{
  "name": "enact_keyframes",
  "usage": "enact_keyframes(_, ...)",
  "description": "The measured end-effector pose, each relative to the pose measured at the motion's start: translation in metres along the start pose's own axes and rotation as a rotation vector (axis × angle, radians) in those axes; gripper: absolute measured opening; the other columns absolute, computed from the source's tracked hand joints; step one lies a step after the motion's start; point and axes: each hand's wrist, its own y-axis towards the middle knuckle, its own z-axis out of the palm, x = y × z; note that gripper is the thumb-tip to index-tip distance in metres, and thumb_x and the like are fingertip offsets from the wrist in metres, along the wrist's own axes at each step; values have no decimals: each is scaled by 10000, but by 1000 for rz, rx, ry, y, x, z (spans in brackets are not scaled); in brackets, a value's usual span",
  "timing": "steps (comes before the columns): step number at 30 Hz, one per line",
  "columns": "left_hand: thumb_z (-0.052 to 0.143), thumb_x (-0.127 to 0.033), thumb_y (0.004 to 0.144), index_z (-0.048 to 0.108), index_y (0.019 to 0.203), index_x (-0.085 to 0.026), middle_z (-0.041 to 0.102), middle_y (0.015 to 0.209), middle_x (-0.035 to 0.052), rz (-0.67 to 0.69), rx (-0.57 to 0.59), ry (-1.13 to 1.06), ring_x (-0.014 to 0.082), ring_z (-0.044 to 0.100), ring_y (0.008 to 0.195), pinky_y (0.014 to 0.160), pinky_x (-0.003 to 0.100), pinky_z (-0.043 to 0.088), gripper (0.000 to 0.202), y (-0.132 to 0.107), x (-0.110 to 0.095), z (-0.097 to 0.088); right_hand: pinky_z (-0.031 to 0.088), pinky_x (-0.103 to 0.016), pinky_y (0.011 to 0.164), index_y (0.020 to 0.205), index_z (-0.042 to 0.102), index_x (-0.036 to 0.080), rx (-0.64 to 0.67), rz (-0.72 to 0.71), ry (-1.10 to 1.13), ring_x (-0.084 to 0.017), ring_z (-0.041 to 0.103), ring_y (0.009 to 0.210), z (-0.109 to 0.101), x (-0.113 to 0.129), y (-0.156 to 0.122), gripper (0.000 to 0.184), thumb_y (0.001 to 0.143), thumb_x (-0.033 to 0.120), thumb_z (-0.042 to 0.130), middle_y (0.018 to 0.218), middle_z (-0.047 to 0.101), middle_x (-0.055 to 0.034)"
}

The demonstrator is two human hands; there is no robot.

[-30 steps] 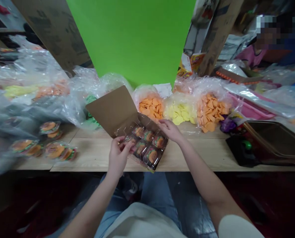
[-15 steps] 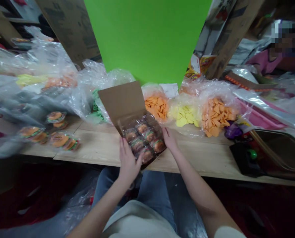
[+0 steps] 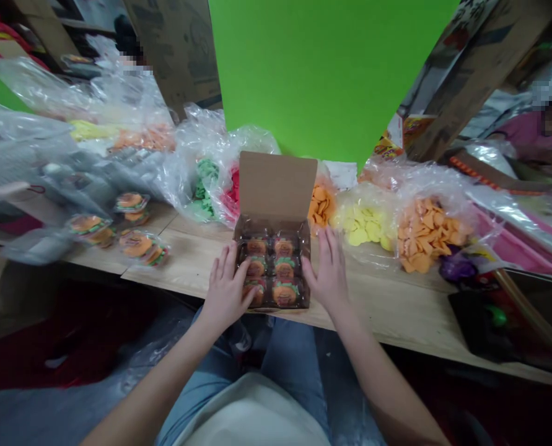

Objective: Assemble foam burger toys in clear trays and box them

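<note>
An open brown cardboard box [image 3: 276, 186] stands at the near edge of the wooden table [image 3: 378, 310], its lid upright. Inside lie two rows of wrapped burger-shaped candies [image 3: 270, 267]. My left hand [image 3: 227, 291] presses flat against the box's left side, thumb toward the front candies. My right hand [image 3: 329, 272] lies flat against the right side. Both hands have their fingers stretched out and clamp the box between them.
Clear bags of orange chips [image 3: 427, 232], yellow chips [image 3: 363, 223], green pieces [image 3: 205, 179] and red pieces [image 3: 232, 189] crowd the back. Wrapped burger candies [image 3: 139, 244] lie at left. A dark tray [image 3: 512, 310] sits at right. Another person [image 3: 543, 124] is at the far right.
The box was tilted and turned, held up in both hands; now it sits square on the table edge with a hand flat on each side. The view has shifted to the left.
</note>
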Motion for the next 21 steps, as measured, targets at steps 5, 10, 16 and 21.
enact_keyframes(5, 481, -402, 805, 501, 1175, -109, 197, 1456, 167, 96, 75, 49, 297, 151, 1343, 1082, 490, 142, 472, 5, 6, -6, 267, -422, 989, 1224, 479, 87, 280, -217, -172, -267, 401, 1128, 22, -5, 64, 455, 887, 377, 383, 1120, 555, -150)
enact_keyframes(10, 439, -433, 830, 517, 1175, -143, 355, 1391, 154, 149, 126, 87, 271, 267, 1308, 1081, 524, 81, 457, 5, 10, 3, 257, -473, 946, 1139, 553, 145, 341, -237, -292, -273, 475, 991, 38, -3, 66, 378, 882, 381, 405, 967, 611, -123)
enact_keyframes(16, 484, -348, 832, 493, 1221, -235, 374, 1387, 121, 134, 154, 111, 281, 295, 1293, 1048, 587, 42, 405, 11, 12, 1, 151, -490, 1026, 1285, 421, 113, 268, -161, -297, -288, 321, 1239, 34, 3, 27, 467, 892, 365, 386, 1336, 400, -173)
enact_keyframes(21, 417, -417, 853, 371, 1326, -263, 278, 1440, 95, 259, 188, 39, 293, 182, 1336, 1039, 594, 57, 499, 5, 6, -8, 141, -505, 1038, 1207, 500, 69, 363, -136, -296, -294, 397, 1196, 40, 9, 15, 422, 905, 323, 348, 1303, 431, -213)
